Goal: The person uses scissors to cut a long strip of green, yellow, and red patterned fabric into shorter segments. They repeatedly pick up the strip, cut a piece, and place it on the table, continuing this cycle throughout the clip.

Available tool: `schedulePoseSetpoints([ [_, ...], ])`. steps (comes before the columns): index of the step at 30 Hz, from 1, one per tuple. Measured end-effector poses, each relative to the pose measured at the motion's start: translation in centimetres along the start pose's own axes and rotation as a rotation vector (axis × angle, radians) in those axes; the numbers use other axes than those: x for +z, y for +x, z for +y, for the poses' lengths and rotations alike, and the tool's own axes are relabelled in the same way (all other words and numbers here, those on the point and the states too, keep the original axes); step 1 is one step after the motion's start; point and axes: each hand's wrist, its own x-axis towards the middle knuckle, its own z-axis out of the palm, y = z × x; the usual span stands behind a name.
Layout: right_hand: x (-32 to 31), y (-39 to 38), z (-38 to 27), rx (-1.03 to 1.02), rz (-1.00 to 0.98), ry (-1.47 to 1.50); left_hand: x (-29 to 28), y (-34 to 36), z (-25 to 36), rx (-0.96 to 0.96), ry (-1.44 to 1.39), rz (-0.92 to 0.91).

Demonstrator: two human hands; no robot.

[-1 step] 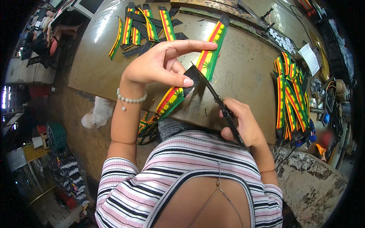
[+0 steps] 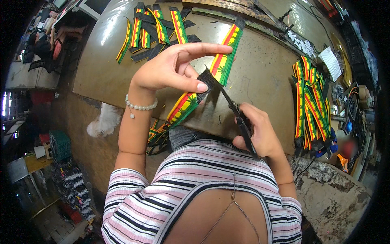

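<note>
Currently, one strap (image 2: 183,106), red, yellow and green with leaf figures: black end pinched between thumb and fingers of my left hand (image 2: 174,69), above the table (image 2: 264,81); remainder slanting left toward the table's near edge. One strip (image 2: 222,68), same pattern: just beyond the strap's black end, my left index finger lying across it. One pair of scissors (image 2: 239,116), black: handles gripped in my right hand (image 2: 262,130), blades pointing far and left, beside the black end; whether they touch it, I cannot tell. One heap (image 2: 161,33), patterned and black lengths: far left on the table. One bundle (image 2: 312,99), same pattern: right side. One bracelet (image 2: 140,107), pale beads: left wrist. One white sheet (image 2: 330,64): far right.
</note>
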Motion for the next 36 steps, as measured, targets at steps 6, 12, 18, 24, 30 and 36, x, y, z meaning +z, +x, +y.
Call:
schedulePoseSetpoints([
  [6,1.7,-0.2,-0.6,0.141,0.059,0.093,0.7,0.1,-0.8,0.019,-0.015,0.081],
  [12,2.1,-0.6,-0.1,0.327,0.076,0.218,0.4,0.1,-0.9,-0.02,0.055,0.054],
  [18,2.8,-0.4,1.0,0.239,0.129,0.434,-2.8,-1.6,-0.1,0.11,0.318,0.38],
  [24,5.5,4.1,1.1,0.166,0.352,0.782,2.8,2.1,-1.1,0.289,0.776,0.673],
  [30,2.7,5.0,1.3,0.036,0.625,0.651,6.2,1.2,-2.0,0.311,0.725,0.401],
  [36,-1.0,4.5,2.3,-0.13,0.607,0.845,4.0,-0.2,-0.3,0.278,0.882,0.129],
])
